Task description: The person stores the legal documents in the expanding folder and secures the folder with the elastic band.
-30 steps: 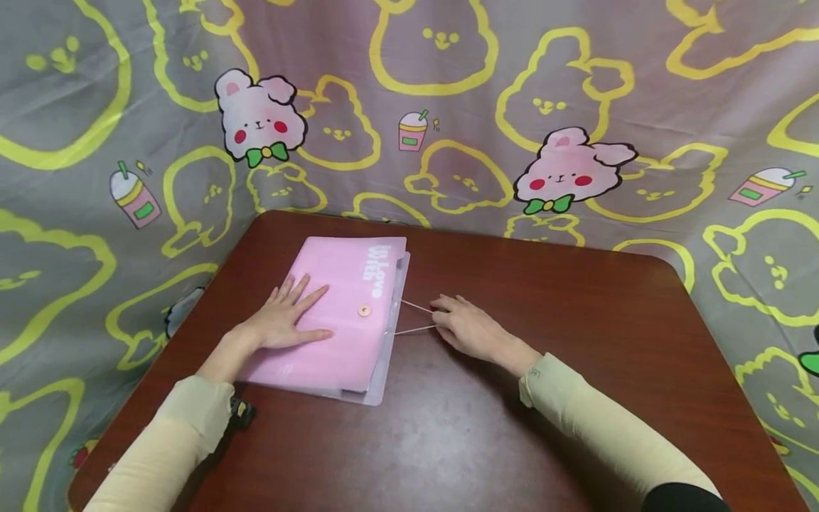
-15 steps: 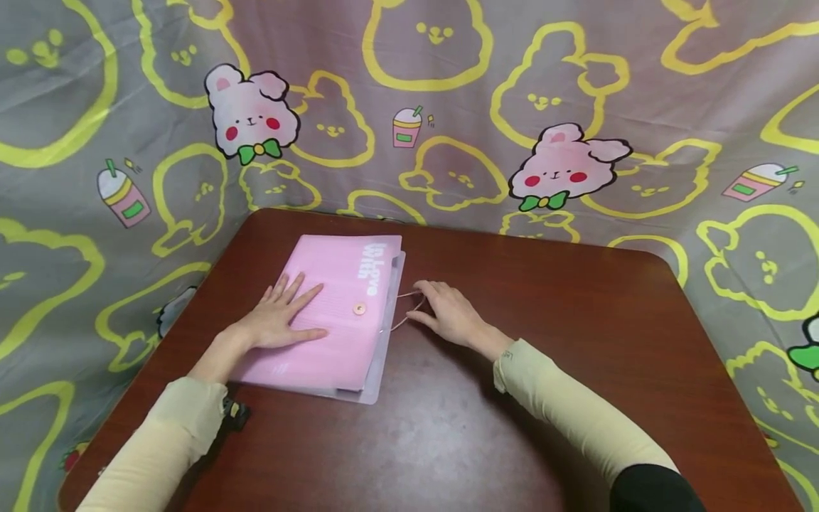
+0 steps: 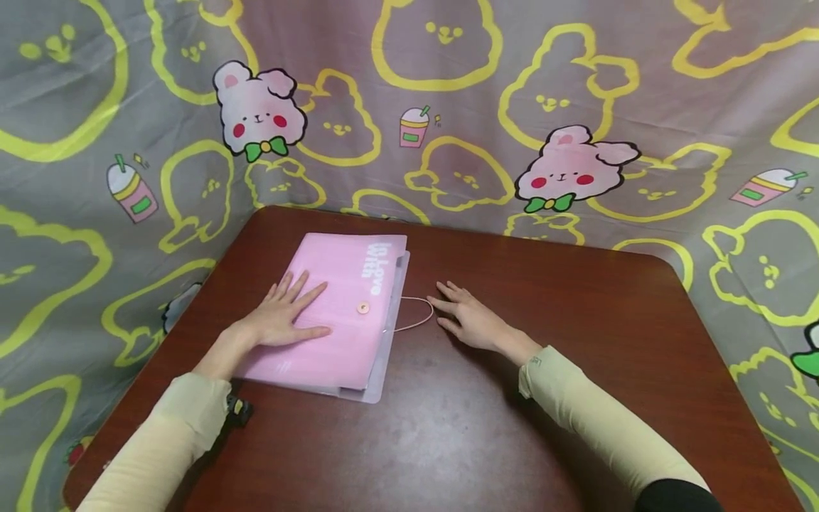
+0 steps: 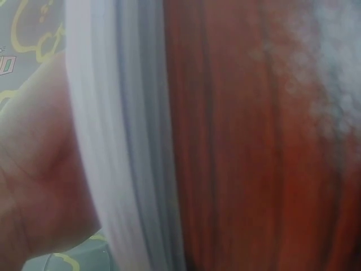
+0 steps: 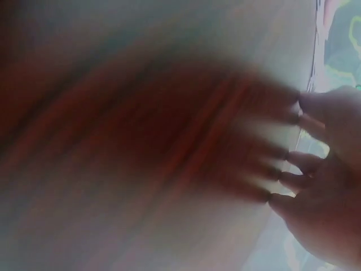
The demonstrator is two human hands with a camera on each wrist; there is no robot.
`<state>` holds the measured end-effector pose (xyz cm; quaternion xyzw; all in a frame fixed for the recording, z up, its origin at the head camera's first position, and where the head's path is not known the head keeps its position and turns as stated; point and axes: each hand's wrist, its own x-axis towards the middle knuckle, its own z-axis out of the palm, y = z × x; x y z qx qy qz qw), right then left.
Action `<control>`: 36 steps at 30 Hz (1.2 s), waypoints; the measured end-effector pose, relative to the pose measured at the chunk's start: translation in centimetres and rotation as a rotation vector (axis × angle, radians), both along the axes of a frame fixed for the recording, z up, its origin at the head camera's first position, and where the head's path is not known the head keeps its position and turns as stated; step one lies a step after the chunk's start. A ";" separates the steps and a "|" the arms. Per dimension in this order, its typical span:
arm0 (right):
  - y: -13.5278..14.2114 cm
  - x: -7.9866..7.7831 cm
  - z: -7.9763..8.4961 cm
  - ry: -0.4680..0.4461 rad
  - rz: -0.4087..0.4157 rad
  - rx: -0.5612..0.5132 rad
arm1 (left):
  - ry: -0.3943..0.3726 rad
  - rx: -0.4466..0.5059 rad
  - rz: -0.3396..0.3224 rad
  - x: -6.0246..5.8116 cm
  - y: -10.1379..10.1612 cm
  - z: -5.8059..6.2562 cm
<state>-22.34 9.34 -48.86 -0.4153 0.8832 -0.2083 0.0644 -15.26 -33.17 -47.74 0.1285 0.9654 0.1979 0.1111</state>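
A pink document folder (image 3: 339, 263) with white lettering and a round button (image 3: 363, 307) lies flat on the table, left of centre. My left hand (image 3: 278, 316) rests on its cover with spread fingers. In the left wrist view, the layered edge of the folder (image 4: 130, 135) stands close beside my hand (image 4: 39, 164). From the folder's right side a thin elastic cord (image 3: 431, 313) sticks out in a loose loop. Just right of that loop my right hand (image 3: 473, 320) has its fingers spread, holding nothing. Its fingertips (image 5: 276, 197) meet the tabletop in the right wrist view.
The brown wooden table (image 3: 576, 341) has rounded corners and a glare spot near its front middle. A patterned cloth (image 3: 461, 107) hangs behind and at both sides. A small black device (image 3: 239, 410) sits at my left wrist.
Earlier my right hand held the cord pulled out from the folder, then moved nearer with it. Now it has let go and drawn back right, leaving the cord looped. The left hand stayed put.
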 end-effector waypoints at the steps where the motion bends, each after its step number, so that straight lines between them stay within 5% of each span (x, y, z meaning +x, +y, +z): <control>1: 0.2 0.2 0.2 -0.010 0.015 0.016 | 0.008 0.004 -0.003 -0.1 -0.1 -0.1; 4: 0.4 0.4 0.5 -0.065 0.049 0.051 | 0.018 -0.009 0.003 -0.5 -0.5 -0.8; 8: -0.3 0.9 1.1 -0.123 -0.004 0.049 | 0.024 -0.022 0.009 -0.8 -0.8 -1.7; 12: 0.2 0.5 0.0 -0.083 -0.048 -0.042 | 0.031 -0.007 -0.004 -1.0 -0.8 -1.8; 14: 0.8 0.1 -1.0 -0.069 -0.029 -0.100 | 0.031 -0.009 -0.006 -1.0 -0.8 -1.8; 18: 0.9 0.6 -0.2 -0.134 0.059 -0.135 | 0.029 -0.023 -0.002 -1.2 -1.1 -1.7; 23: 0.1 1.6 1.2 -0.174 0.142 -0.033 | 0.027 -0.048 0.005 -1.4 -1.6 -1.9; 26: -0.1 1.8 1.1 -0.141 0.134 0.018 | 0.027 -0.034 -0.006 -1.3 -1.6 -2.0; 31: 0.8 1.3 -0.6 -0.109 0.096 -0.042 | 0.026 -0.013 -0.006 -1.3 -1.4 -2.3; 36: 0.9 2.2 0.6 -0.167 0.141 -0.058 | 0.009 -0.016 0.003 -0.9 -1.2 -1.7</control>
